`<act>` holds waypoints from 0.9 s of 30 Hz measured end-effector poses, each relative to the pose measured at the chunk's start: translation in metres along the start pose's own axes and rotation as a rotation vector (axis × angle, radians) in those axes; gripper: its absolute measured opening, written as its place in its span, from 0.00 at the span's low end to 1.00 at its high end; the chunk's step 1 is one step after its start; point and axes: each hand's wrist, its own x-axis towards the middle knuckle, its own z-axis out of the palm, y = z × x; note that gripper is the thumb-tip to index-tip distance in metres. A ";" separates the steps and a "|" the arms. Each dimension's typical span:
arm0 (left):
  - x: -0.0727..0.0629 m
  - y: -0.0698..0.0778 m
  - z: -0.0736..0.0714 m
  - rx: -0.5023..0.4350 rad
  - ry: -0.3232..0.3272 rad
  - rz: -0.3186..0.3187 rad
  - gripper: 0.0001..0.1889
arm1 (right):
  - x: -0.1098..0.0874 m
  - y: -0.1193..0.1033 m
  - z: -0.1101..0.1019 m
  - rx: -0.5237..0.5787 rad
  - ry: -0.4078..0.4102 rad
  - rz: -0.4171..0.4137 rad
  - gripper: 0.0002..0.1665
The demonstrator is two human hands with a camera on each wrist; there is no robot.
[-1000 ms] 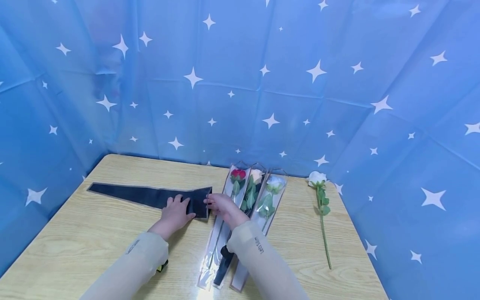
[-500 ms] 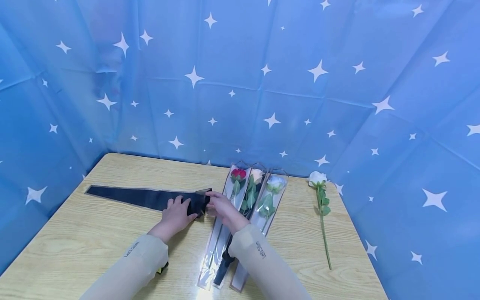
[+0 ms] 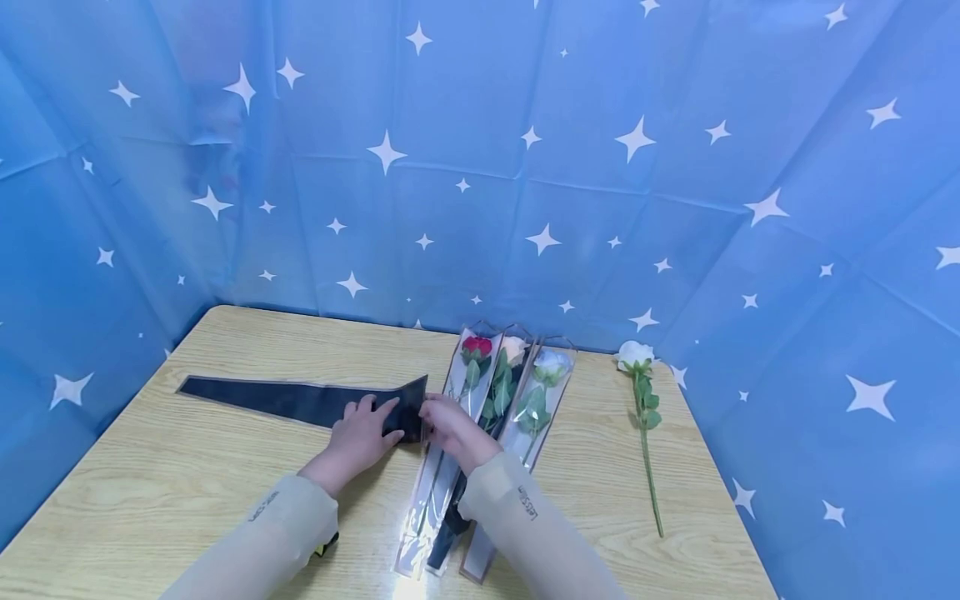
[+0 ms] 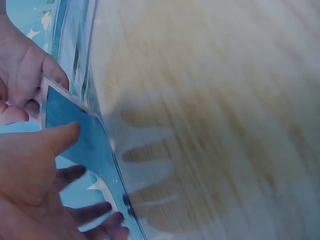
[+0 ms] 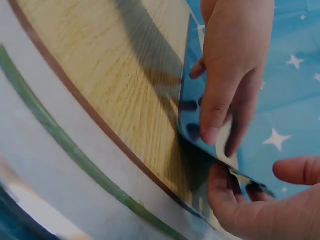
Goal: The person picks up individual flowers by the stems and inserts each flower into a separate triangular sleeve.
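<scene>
A long black tapered flower sleeve [image 3: 262, 400] with a pale border lies across the table, its wide end toward the right. My left hand [image 3: 360, 446] rests on that wide part with fingers spread. In the right wrist view, the left thumb and fingers come down onto the sleeve [image 5: 192, 110]. At the wide end's edge is my right hand [image 3: 453, 429]. Its fingers touch the lifted edge from below, while the right thumb [image 5: 295, 170] stands apart. The sleeve's far right corner is raised. Part of the sleeve is hidden under the left hand.
Beside the right hand lie a sleeved red rose [image 3: 477, 347], a cream rose [image 3: 513, 350] and a pale blue rose [image 3: 551, 367]. A loose white rose [image 3: 635, 357] lies farther right. A small yellow-and-black thing [image 3: 327, 546] shows by the left sleeve. A starry blue curtain [image 3: 480, 167] surrounds the table.
The sleeve's wide end bent up and folded under the right fingers, then flattened partly, leaving its far corner raised. The left fingers have shifted slightly right. The roses have stayed put.
</scene>
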 end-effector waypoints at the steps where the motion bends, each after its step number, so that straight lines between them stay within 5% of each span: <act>1: 0.000 0.001 0.000 -0.019 0.015 0.031 0.31 | -0.001 0.001 -0.001 -0.003 -0.009 0.006 0.34; 7: -0.001 0.005 0.000 -0.216 0.061 0.222 0.29 | -0.010 0.002 -0.010 0.067 -0.170 0.001 0.30; 11: -0.004 0.008 -0.003 -0.262 0.104 0.287 0.26 | -0.022 0.001 -0.017 0.134 -0.238 -0.004 0.30; 19: -0.012 0.013 -0.008 -0.335 0.210 0.378 0.19 | -0.045 0.000 -0.027 0.174 -0.269 -0.059 0.26; 27: -0.020 0.023 -0.008 -0.387 0.166 0.432 0.19 | -0.058 0.004 -0.034 0.056 -0.199 -0.136 0.25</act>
